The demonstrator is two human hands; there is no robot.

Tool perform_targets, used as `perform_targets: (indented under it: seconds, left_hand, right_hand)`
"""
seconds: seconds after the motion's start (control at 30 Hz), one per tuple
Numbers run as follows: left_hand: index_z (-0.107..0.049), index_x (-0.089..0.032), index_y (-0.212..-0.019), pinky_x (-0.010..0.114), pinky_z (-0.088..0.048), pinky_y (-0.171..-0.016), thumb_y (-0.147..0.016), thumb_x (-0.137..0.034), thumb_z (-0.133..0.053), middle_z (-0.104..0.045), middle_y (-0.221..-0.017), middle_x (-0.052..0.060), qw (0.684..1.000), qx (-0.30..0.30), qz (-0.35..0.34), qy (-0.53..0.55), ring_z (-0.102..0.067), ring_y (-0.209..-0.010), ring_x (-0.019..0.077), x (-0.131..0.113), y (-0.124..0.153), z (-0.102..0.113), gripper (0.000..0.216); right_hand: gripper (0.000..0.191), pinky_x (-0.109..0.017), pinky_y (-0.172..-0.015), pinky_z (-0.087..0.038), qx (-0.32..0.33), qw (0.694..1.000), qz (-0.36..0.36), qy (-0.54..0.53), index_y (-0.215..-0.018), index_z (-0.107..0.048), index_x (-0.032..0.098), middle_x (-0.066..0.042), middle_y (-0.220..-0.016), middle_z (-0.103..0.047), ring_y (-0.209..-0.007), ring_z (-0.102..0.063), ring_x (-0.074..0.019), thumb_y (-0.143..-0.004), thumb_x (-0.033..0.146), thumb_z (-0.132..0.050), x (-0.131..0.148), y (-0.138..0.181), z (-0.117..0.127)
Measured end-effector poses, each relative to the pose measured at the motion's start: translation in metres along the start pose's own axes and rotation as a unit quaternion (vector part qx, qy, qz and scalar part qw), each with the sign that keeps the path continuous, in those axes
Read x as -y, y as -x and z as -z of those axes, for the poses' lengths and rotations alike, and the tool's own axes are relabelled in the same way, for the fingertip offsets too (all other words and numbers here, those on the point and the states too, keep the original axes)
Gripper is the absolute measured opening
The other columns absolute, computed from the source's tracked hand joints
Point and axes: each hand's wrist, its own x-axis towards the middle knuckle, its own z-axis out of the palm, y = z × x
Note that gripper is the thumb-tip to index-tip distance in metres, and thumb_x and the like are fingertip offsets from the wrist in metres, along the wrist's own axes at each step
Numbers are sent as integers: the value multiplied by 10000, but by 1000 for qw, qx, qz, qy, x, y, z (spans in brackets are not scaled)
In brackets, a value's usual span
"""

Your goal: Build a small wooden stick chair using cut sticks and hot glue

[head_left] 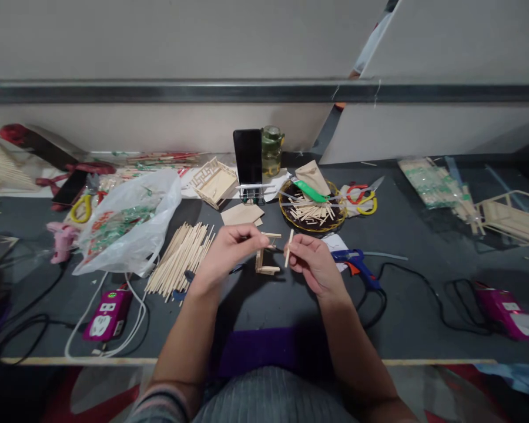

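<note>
Stick frame [267, 258] stood at picture centre, its top rail pinched by the left hand [229, 252], probably just clear of the bench [423, 235]. Right hand [315, 264] pinched a loose stick [289, 248] upright just beside it, so both faced the viewer.

pale wooden frame [267, 258], c-shaped and upright, held above the near middle; short stick [290, 247] nearly upright just right of it.

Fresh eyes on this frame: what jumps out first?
Dead centre, the left hand holds a small stick frame while the right hand pinches a short stick beside it. A pile of sticks lies left of them, a blue glue gun right, a dark phone upright behind.
</note>
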Motion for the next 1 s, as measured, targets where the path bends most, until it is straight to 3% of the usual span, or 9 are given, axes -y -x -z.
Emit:
perform_targets:
  seconds: [0.1,0.17,0.3,0.43,0.6,1.0]
  left_hand:
    - [-709,-161,-737,260,-433,-672,-738,-371,-772,-653,-728,18,993,-99,-56,-21,-553,-706,140,8,-9,10,219]
    - [-731,-168,-814,267,-441,-700,-745,-366,-766,-692,-813,33,990,-118,-63,-43,-587,-766,159,18,-17,13,213]
    - [-743,-166,-915,276,-450,-736,-791,-371,-717,-713,-940,66,994,-78,-43,-68,-617,-873,188,37,-24,12,241]
    - [-741,-164,-945,278,-451,-731,-805,-384,-695,-711,-956,72,994,-61,-20,-93,-613,-849,184,47,-23,10,264]
    - [-729,-146,-975,278,-439,-707,-829,-424,-661,-714,-865,57,995,-42,5,-95,-599,-760,168,52,-21,7,321]
    - [-724,-145,-944,273,-447,-749,-826,-434,-669,-714,-856,46,999,-25,-4,-48,-606,-777,160,56,-22,5,318]
  right_hand:
    - [306,-139,-367,-258,-23,1000,-4,3,-599,-596,160,14,-554,-592,-445,-416,-46,-603,359,-830,-8,-7,6]
    - [299,-141,-367,-236,-26,1000,-4,-6,-603,-591,163,20,-547,-591,-431,-389,-39,-604,348,-826,-14,-10,6]
    - [281,-151,-372,-189,-23,1000,3,-6,-623,-612,158,16,-550,-605,-410,-335,-26,-610,336,-828,-24,-15,3]
    - [288,-161,-372,-162,-25,1000,4,-5,-619,-621,158,23,-529,-585,-399,-308,-24,-596,347,-838,-28,-16,0]
    - [294,-160,-372,-168,-27,1000,-2,-4,-624,-626,159,22,-525,-586,-395,-304,-21,-595,350,-848,-31,-16,0]
    - [309,-151,-359,-191,-33,999,-3,1,-614,-610,167,31,-503,-571,-386,-307,-19,-577,347,-858,-31,-15,2]
